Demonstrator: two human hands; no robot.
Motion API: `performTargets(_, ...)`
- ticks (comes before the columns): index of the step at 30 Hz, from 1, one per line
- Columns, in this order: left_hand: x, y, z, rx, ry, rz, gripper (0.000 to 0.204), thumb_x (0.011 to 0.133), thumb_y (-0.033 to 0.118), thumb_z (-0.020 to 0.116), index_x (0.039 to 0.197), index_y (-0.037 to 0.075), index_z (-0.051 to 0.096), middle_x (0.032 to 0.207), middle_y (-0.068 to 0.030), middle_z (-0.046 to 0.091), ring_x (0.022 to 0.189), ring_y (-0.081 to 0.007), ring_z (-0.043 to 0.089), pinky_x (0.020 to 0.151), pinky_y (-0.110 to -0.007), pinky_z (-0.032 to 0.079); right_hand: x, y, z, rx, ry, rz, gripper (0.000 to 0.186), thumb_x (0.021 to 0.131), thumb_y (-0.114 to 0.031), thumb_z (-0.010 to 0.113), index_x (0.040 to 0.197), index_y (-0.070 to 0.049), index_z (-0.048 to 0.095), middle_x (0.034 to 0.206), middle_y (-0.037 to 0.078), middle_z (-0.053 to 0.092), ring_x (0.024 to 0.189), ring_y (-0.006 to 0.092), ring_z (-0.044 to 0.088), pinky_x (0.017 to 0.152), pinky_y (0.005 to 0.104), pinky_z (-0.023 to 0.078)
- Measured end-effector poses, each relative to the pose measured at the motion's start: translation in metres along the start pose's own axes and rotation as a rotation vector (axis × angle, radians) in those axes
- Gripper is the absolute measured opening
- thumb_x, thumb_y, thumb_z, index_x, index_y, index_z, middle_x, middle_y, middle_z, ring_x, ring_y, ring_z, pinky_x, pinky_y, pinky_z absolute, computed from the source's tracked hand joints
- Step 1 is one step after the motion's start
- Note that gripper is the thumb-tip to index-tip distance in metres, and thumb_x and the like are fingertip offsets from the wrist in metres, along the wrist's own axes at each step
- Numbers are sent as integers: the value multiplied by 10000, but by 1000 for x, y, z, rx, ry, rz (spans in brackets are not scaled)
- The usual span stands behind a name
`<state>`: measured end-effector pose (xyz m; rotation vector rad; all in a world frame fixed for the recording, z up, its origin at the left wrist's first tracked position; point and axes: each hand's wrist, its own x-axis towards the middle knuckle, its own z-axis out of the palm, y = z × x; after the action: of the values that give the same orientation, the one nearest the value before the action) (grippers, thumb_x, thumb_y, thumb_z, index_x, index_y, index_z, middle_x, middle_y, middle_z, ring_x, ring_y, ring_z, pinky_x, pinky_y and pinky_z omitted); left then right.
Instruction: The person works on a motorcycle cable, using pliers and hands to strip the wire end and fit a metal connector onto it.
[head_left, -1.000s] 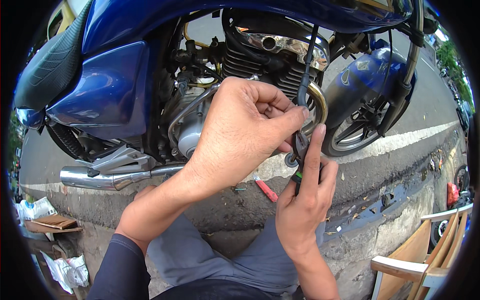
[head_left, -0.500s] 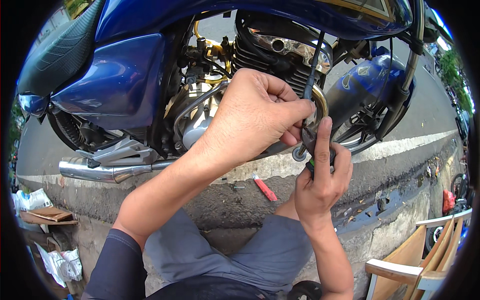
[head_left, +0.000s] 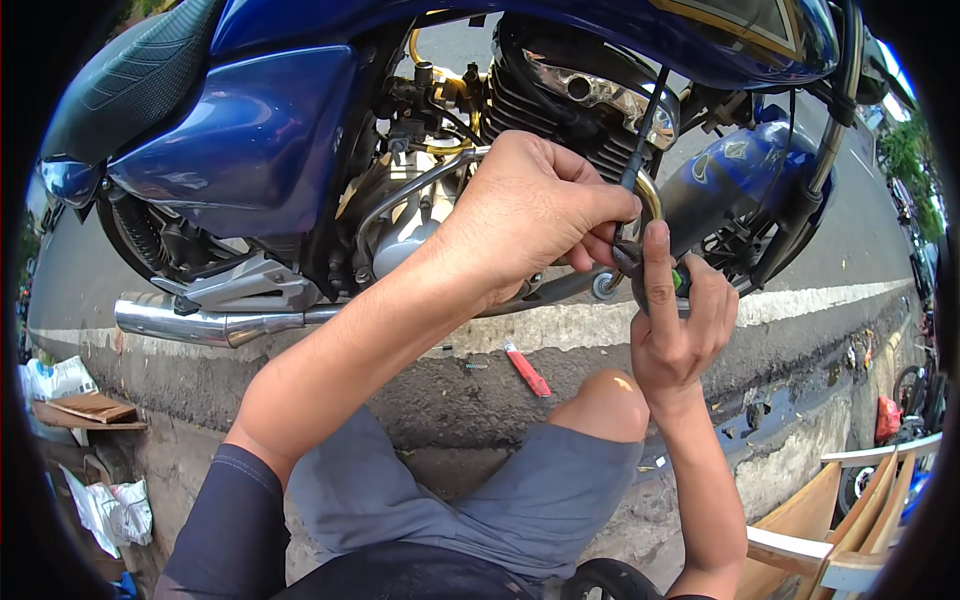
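Left of the wheel (head_left: 735, 238), the left hand (head_left: 535, 210) pinched a cable (head_left: 638, 160); the right hand (head_left: 678, 338) gripped pliers (head_left: 628, 258), clear of the near cutter (head_left: 527, 370).

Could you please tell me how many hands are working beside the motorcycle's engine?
2: the left hand, pinching at the lower end of the black cable, and the right hand, gripping dark pliers; no others show.

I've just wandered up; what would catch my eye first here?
Probably the big blue motorcycle, spread across the upper part of the view. Just right of centre, the left hand pinches at a black cable, while the right hand holds dark pliers close by. A red tool stands out on the ground between the forearms.
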<state>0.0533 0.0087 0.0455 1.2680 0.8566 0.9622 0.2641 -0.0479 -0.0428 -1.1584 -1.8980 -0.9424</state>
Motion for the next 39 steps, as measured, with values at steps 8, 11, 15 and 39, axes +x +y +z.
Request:
performTargets(8, -16, -27, -7, -146, -113, 63, 318, 1071, 278, 763, 1094, -39, 783, 933, -69, 766, 861, -124, 743, 686, -267, 644, -13, -45, -12, 421, -154, 423, 868, 848, 159, 572, 1677, -88, 492, 1099, 173, 564, 999, 348, 602, 907, 417, 508)
performTargets(11, -24, -41, -13, -247, -152, 39, 318, 1129, 244, 670, 1219, -47, 760, 1013, -85, 772, 929, -128, 741, 728, -271, 637, -4, -69, -24, 688, -289, 656, 863, 905, 147, 569, 1719, -90, 407, 1163, 179, 573, 1012, 326, 596, 936, 411, 503)
performTargets(15, -38, -54, -17, -298, -116, 64, 298, 1116, 171, 680, 1308, -49, 739, 1133, -117, 799, 1014, -152, 764, 805, -274, 623, -15, -73, -25, 886, -349, 821, 768, 1020, 88, 572, 1737, -92, 363, 1245, 178, 622, 960, 246, 605, 853, 368, 506)
performTargets(39, -53, -44, -5, -53, 382, 134, 218, 995, 33, 810, 1181, -63, 749, 1003, -65, 780, 870, -56, 715, 703, -203, 571, 33, -69, -44, 1450, -590, 1194, 601, 1028, 79, 635, 1605, 55, 468, 1105, 112, 720, 939, 141, 687, 881, 284, 575)
